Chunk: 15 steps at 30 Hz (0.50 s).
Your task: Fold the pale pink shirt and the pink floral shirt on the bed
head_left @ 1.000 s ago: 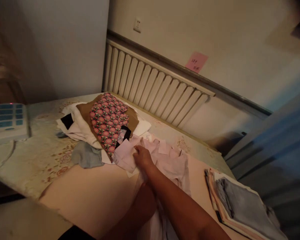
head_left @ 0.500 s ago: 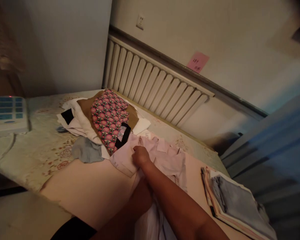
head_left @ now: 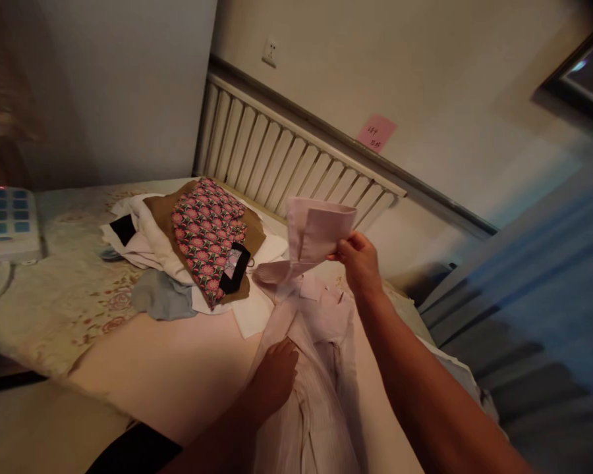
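A pale pink shirt [head_left: 304, 395] lies over the padded surface, running towards me. My right hand [head_left: 358, 257] pinches the end of one sleeve and holds its cuff [head_left: 326, 230] up in the air. Lower down, my left hand [head_left: 277, 368] rests on the shirt with its fingers curled into the fabric. Just left of the raised sleeve is a flower-patterned garment [head_left: 210, 230] with a black band, on top of a brown piece and several white and grey clothes [head_left: 165, 293].
A white control box [head_left: 7, 227] with blue panels sits at the left edge. Behind the bed [head_left: 79, 263] a radiator [head_left: 277, 155] runs along the wall. To the right hang blue curtains [head_left: 534, 316], with folded clothes [head_left: 454, 365] partly hidden behind my right arm.
My right hand has lifted the sleeve end off the surface, up and to the right. My left hand, earlier hidden beneath the right arm, now shows on the shirt.
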Tool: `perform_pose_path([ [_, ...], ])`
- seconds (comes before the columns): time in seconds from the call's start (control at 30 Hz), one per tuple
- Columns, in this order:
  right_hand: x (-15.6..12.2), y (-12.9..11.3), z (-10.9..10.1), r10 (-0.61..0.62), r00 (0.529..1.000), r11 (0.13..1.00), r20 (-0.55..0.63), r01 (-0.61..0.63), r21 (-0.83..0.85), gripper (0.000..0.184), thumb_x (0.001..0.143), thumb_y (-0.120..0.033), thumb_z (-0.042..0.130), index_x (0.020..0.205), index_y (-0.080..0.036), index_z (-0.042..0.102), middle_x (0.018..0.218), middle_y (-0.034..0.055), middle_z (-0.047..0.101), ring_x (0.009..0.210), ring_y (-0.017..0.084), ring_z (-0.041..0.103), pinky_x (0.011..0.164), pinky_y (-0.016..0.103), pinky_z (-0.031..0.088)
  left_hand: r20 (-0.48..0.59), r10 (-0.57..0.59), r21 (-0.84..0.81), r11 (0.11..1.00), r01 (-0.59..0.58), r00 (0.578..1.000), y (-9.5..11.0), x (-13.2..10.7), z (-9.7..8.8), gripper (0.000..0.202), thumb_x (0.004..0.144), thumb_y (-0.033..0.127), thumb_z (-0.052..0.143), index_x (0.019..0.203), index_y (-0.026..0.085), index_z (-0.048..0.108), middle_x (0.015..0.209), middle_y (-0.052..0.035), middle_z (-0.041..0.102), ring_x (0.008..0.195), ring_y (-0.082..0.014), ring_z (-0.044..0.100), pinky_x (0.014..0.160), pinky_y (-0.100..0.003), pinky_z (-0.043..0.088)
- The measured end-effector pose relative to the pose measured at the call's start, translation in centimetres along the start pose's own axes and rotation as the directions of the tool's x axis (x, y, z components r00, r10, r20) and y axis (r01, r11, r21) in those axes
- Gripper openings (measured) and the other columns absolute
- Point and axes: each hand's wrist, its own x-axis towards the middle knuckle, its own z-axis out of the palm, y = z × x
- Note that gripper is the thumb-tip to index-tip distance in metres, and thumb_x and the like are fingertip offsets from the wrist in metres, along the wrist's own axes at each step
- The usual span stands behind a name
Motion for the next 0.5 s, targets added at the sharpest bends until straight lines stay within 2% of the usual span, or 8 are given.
perform_pose_path([
  [0.13,-0.4,-2.4,-4.2,-0.045,0.994,0.996,-0.104,0.053,0.069,0.016,0.067,-0.026,0.065,0.080,-0.019,0.060,0.071,-0.0051,0.063,0.063,0.011,0.062,0.065,0.028,0.057,-0.018,-0.015,0.009,1.000,0.015,1.000,0.2,0.0,-0.4,0.037,0.080,0.010,0.048,0.114,0.016,0.059,0.135,-0.0124,0.057,0.135,-0.0261,0.042,0.115,-0.045,0.029],
  [0.23,-1.1,-3.6,-7.7,-0.093,0.979,0.994,-0.181,0.103,0.045,0.020,0.065,-0.029,0.072,0.079,-0.019,0.061,0.074,-0.0026,0.065,0.067,0.014,0.065,0.070,0.033,0.057,-0.022,-0.020,0.012,1.000,0.020,1.000,0.2,0.0,-0.6,0.035,0.080,0.010,0.047,0.112,0.017,0.060,0.133,-0.0128,0.058,0.135,-0.0265,0.042,0.114,-0.046,0.029],
  [0.3,-1.7,-3.7,-10.6,-0.162,0.962,0.986,-0.221,0.168,0.009,0.026,0.066,-0.040,0.074,0.078,-0.020,0.062,0.075,0.0000,0.066,0.070,0.017,0.066,0.072,0.037,0.057,-0.020,-0.015,0.008,1.000,0.015,1.000,0.2,0.0,-0.7,0.035,0.080,0.009,0.046,0.111,0.017,0.060,0.132,-0.0132,0.058,0.135,-0.0267,0.041,0.114,-0.047,0.029],
  [0.37,-2.2,-3.3,-13.9,-0.254,0.947,0.966,-0.195,0.260,0.006,0.043,0.069,-0.063,0.064,0.082,-0.022,0.064,0.077,0.0038,0.067,0.075,0.022,0.068,0.075,0.045,0.056,-0.014,-0.010,0.006,1.000,0.010,1.000,0.2,0.0,-0.7,0.035,0.080,0.010,0.045,0.111,0.017,0.060,0.132,-0.0133,0.059,0.135,-0.0265,0.042,0.114,-0.048,0.029],
  [0.43,-2.8,-2.6,-17.4,-0.375,0.915,0.924,-0.149,0.383,0.028,0.062,0.060,-0.081,0.055,0.089,-0.028,0.067,0.085,0.0056,0.067,0.083,0.028,0.068,0.081,0.053,0.053,-0.008,-0.011,0.007,1.000,0.011,1.000,0.2,0.0,-0.6,0.035,0.080,0.010,0.046,0.111,0.017,0.060,0.132,-0.0129,0.059,0.135,-0.0261,0.042,0.113,-0.048,0.030],
  [0.5,-3.7,-2.0,-20.5,-0.414,0.899,0.909,-0.141,0.417,-0.007,0.071,0.055,-0.086,0.052,0.097,-0.032,0.068,0.098,0.0087,0.066,0.096,0.032,0.067,0.089,0.057,0.049,-0.010,-0.009,0.012,1.000,0.009,1.000,0.2,0.2,-0.6,0.035,0.080,0.010,0.047,0.111,0.018,0.061,0.133,-0.0122,0.058,0.134,-0.0257,0.042,0.113,-0.047,0.030],
])
